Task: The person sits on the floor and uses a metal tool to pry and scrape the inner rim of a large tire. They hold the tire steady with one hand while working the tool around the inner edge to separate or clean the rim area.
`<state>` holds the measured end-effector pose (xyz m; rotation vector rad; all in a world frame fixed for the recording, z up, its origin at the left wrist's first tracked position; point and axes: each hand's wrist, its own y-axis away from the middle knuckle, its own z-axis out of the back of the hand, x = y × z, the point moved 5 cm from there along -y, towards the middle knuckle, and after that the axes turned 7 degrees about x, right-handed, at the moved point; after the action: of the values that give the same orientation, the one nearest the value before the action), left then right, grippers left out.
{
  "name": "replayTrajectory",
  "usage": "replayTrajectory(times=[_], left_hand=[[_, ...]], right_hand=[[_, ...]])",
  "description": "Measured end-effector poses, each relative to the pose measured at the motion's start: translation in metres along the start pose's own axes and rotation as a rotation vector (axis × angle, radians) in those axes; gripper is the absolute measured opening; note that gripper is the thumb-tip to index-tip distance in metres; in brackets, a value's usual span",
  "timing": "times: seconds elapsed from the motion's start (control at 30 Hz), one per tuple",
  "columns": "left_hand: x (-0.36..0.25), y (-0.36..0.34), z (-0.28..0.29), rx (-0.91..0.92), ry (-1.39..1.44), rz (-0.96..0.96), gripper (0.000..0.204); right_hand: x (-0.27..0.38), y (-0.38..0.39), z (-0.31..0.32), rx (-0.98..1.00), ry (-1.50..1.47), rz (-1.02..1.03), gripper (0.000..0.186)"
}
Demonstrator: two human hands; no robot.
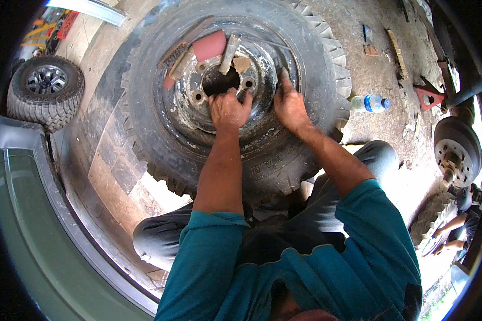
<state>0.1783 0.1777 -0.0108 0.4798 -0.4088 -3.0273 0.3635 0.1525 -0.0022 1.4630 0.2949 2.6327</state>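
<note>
A large black tyre lies flat in front of my knees, with a worn, paint-flaked wheel rim in it. My left hand rests at the near edge of the rim's centre hole, fingers hooked over into it and thumb apart. On the rim's right inner side, my right hand presses with its fingers together; a dark piece seems to be under them, too unclear to name. Across the rim's far side lie a red sandpaper sheet, a wire brush, a greyish folded strip and a small brown scrap.
A water bottle lies right of the tyre, before a red triangular stand. Another wheel is at far left, above a green vehicle panel. A brake drum and another person's hands are at right.
</note>
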Motion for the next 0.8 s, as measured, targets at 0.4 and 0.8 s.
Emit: replayTrajectory(times=[0.4, 0.8], left_hand=[[0.005, 0.001, -0.004, 0.001, -0.017, 0.002, 0.056], [0.003, 0.001, -0.003, -0.036, -0.026, -0.021, 0.049]], right_hand=[[-0.005, -0.006, -0.015, 0.225, 0.114, -0.093, 0.072], [-0.002, -0.007, -0.018, 0.073, 0.192, 0.112, 0.073]])
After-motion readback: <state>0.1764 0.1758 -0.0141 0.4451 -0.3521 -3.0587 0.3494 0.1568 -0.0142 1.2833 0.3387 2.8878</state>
